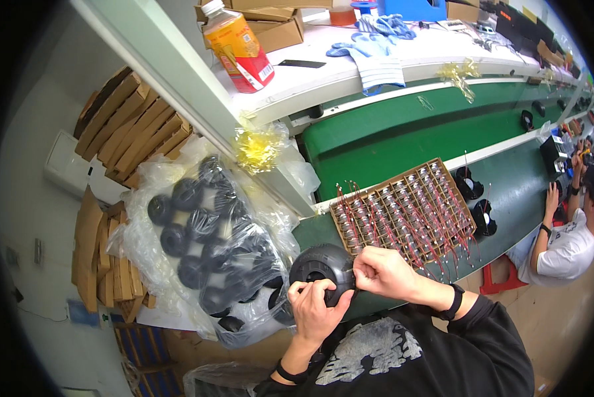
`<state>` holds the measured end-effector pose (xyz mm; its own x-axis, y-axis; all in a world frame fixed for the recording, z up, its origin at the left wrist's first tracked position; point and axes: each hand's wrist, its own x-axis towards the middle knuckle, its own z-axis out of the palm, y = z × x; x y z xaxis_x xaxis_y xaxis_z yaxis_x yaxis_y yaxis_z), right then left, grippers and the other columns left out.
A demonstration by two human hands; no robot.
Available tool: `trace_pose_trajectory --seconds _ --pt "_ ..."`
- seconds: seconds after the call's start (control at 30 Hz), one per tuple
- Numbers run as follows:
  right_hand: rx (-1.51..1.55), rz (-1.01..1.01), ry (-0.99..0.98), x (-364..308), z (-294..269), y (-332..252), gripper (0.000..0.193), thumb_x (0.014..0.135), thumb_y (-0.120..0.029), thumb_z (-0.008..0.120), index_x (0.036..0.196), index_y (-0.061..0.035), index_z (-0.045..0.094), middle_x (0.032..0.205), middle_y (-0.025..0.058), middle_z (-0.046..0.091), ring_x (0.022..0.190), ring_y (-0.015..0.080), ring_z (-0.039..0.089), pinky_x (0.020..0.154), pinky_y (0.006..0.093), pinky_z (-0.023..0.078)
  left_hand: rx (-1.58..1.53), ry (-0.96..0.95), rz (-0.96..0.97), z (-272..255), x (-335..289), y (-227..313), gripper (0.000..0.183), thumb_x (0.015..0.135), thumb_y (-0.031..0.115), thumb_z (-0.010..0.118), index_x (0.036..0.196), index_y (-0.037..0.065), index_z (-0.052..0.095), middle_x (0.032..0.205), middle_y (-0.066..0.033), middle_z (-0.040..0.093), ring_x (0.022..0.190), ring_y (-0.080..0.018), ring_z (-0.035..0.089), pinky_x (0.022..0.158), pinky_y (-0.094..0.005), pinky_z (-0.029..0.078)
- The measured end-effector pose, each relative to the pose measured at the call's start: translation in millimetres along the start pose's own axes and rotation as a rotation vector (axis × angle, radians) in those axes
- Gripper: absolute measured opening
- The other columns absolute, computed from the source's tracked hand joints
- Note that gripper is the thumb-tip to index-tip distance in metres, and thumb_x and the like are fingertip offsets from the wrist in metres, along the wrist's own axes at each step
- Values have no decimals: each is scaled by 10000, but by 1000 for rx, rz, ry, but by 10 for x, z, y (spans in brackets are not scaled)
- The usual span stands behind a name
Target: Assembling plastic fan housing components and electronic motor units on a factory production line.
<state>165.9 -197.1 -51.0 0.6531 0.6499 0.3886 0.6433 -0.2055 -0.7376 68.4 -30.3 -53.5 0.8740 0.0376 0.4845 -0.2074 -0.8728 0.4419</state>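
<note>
A round black plastic housing (pixel 332 259) with a central opening is held in front of my body at the edge of the dark green bench. My left hand (pixel 315 308) grips its near rim, fingers curled over the edge of the opening and thumb along the side. At the right side of the same housing my right hand (pixel 383 271) is closed in a pinch; what its fingertips hold is hidden. Just beyond my right hand lies a cardboard tray (pixel 470 221) divided into rows, filled with small metal motors (pixel 403 213) trailing red and dark wires.
On the left, a clear plastic bag (pixel 152 261) holds several black housings. Two black housings with wires (pixel 486 218) stand right of the tray. Behind runs a green conveyor belt (pixel 376 149), below a shelf with a bottle (pixel 237 49) and gloves (pixel 376 59). Another person (pixel 565 248) sits far right.
</note>
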Motion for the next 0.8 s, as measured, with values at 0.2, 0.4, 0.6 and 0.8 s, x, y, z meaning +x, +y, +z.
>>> trace_pose_trajectory --seconds 0.2,0.4,0.6,0.8 --pt "-353 -151 -52 106 -8 -89 284 812 -325 653 779 -74 527 683 62 468 609 201 543 486 326 455 -141 18 -30 -36 -46 -143 338 735 303 749 860 86 522 740 5 579 662 -192 568 821 -364 343" --pt "-375 -492 -199 231 1 5 142 786 -168 596 758 -69 498 701 49 469 629 181 542 498 315 477 -197 43 -44 4 -179 -310 374 774 269 693 988 15 522 785 -53 568 845 -240 495 875 -391 340" --pt "-596 -638 -335 380 387 171 121 724 -123 592 763 -49 505 685 43 476 602 154 539 496 285 488 -690 80 -552 564 -188 -688 346 942 157 527 1247 10 457 600 -34 513 525 -94 436 516 -263 373" --pt "-312 -736 -233 518 610 83 222 765 -111 645 672 -54 452 622 49 430 548 175 517 448 290 461 -1137 272 -772 418 -279 -786 316 922 137 582 1203 6 522 653 57 520 581 5 395 487 -182 286"
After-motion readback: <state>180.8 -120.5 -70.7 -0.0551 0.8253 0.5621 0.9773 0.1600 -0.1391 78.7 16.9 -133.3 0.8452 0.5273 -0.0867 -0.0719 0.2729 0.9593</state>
